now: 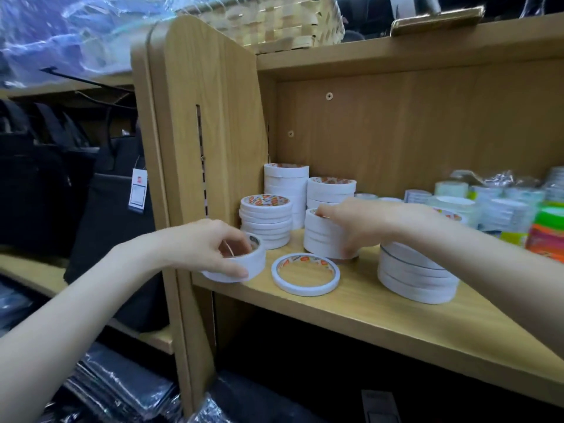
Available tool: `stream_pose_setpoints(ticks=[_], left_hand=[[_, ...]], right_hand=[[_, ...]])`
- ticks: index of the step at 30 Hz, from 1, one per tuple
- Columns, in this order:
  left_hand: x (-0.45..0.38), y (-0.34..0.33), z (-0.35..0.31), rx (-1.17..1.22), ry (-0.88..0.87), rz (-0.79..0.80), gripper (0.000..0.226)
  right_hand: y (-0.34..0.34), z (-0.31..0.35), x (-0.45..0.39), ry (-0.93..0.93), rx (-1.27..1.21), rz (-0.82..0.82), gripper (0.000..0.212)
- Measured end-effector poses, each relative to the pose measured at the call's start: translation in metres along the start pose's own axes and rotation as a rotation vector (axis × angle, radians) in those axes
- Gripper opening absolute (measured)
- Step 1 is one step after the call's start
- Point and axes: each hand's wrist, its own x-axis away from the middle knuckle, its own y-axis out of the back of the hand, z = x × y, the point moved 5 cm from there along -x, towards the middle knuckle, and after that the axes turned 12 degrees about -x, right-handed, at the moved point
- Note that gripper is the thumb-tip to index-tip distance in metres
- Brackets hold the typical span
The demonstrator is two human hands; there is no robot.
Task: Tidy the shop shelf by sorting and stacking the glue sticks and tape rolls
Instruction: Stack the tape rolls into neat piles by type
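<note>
Sorting: tape rolls, stacking under way on the shelf (351, 303).
Left hand (195, 248): fingers curled round a wide roll (244, 267), just left of the loose thin roll (305, 273).
Right hand (366, 224): fingers clasping a short stack (320, 236) behind that thin roll.
Next, likely: set the wide roll on a matching pile, squarely.

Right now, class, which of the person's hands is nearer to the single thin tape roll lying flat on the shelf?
Left. The left hand grips a roll just beside the thin tape roll; the right hand holds a stack behind it.

Two bare, sleeveless forearms (91, 300)
</note>
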Motion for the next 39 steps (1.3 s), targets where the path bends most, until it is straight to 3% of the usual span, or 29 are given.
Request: stream_pose_setpoints(ticks=[4,8,15,19,23,25,27,30,32,35,39], left_hand=[[0.004,-0.006,-0.002,-0.038,-0.025,0.014,0.017],[0.009,0.0,-0.001,-0.069,-0.036,-0.024,0.019],[0.026,0.034,0.003,0.041,-0.051,-0.239,0.01],[0.008,0.061,-0.007,0.067,-0.104,-0.383,0.006],[-0.04,0.076,-0.017,-0.038,-0.112,-0.449,0.01],[-0.071,0.084,-0.024,-0.084,-0.09,-0.504,0.014],[-0.101,0.088,-0.037,-0.095,-0.081,-0.539,0.015],[-0.145,0.08,-0.05,-0.105,-0.041,-0.47,0.025],[-0.161,0.069,-0.045,-0.099,0.043,-0.466,0.032],[-0.156,0.062,-0.016,-0.068,0.209,-0.607,0.043],[-0.131,0.057,0.021,0.086,0.393,-0.68,0.041]], right_hand=[[0.008,0.014,0.022,0.271,-0.241,-0.304,0.04],[-0.021,0.033,0.043,0.402,-0.332,-0.108,0.023],[-0.03,0.016,0.047,0.356,-0.454,-0.028,0.007],[-0.005,0.008,0.047,0.307,-0.538,-0.092,0.01],[0.048,-0.016,0.042,0.197,-0.422,-0.434,0.011],[0.067,-0.033,0.039,0.13,-0.411,-0.522,0.011],[0.074,-0.05,0.032,0.073,-0.375,-0.538,0.012],[0.077,-0.073,0.014,0.012,-0.329,-0.558,0.016],[0.073,-0.083,-0.005,0.006,-0.317,-0.514,0.029],[0.058,-0.087,-0.034,0.054,-0.307,-0.357,0.054],[0.05,-0.089,-0.06,0.052,-0.244,-0.341,0.049]])
